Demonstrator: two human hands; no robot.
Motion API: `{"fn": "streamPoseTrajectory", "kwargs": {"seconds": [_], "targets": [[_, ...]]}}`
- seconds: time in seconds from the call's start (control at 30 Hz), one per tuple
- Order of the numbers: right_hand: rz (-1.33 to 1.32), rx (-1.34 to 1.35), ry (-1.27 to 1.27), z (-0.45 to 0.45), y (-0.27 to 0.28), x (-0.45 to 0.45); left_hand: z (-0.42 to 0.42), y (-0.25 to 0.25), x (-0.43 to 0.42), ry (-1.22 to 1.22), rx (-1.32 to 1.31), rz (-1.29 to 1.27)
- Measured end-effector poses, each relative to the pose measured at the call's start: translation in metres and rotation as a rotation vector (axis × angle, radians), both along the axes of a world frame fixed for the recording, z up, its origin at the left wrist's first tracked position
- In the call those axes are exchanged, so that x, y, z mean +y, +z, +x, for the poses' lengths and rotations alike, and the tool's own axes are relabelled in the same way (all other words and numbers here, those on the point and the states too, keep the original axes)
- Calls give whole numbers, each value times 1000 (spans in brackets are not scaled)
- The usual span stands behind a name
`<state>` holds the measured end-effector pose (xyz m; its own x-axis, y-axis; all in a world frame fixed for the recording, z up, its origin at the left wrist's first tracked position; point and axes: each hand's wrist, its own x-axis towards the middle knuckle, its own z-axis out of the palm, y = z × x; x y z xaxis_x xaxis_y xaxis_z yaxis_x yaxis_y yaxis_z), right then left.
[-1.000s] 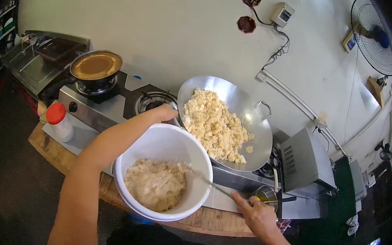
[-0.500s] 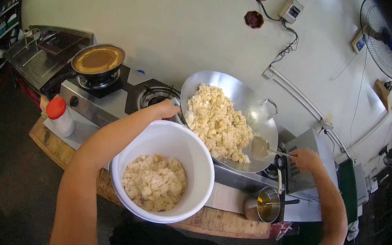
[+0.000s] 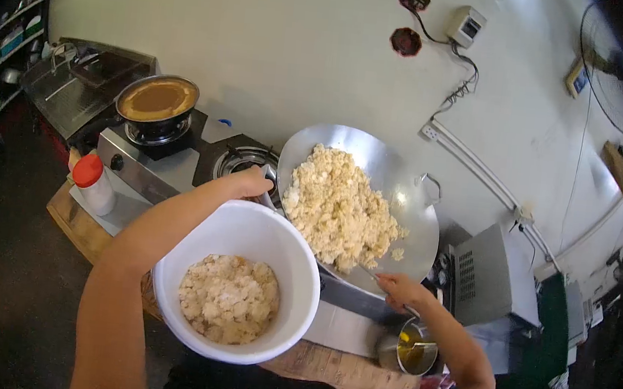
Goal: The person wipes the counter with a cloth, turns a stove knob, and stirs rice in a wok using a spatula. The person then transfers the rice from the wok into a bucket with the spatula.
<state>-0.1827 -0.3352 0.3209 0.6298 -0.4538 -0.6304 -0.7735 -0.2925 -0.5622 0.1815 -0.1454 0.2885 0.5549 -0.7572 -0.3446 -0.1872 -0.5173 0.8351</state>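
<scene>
Pale crumbly food is heaped in a large metal wok tilted toward me. My left hand is closed on the wok's left handle. Below that arm, a white bucket holds more of the crumbly food. My right hand grips a metal spatula at the wok's near edge; its blade is hidden in the food.
A black pan with a brown and yellow layer sits on the left burner. A red-lidded jar stands at the left. The metal pot with yellow liquid is below my right hand. A metal box stands at the right.
My right hand has swung from the bucket over to the wok's right side, then left to its near edge with the spatula. The bucket appears slightly further left and lower.
</scene>
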Motion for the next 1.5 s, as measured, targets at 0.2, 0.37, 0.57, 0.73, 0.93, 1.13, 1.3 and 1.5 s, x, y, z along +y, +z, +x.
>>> {"fn": "streamPoseTrajectory", "kwargs": {"seconds": [0.2, 0.37, 0.57, 0.73, 0.93, 1.13, 1.3, 1.5], "targets": [[-99, -70, -40, -18, 12, 28, 1, -4, 2, -20, -198, -2], [-35, -251, -142, -39, 0, 41, 0, -6, 3, 10, -76, -57], [-119, -244, -120, -29, 25, 52, 2, 37, 35, -196, -176, 159], [-285, -374, -67, -32, 52, 59, 5, 25, 54, -282, -215, 70], [-606, -426, 139, -52, 86, 122, 12, 11, 56, -129, -23, 41], [-1056, -225, 489, -47, 76, 186, 18, 13, 46, -114, 40, 20], [-1269, -78, 766, -41, 64, 194, 27, 3, 30, -61, 54, 0], [-1129, -305, 419, -41, 99, 167, 24, 1, 23, -113, 39, 27]]}}
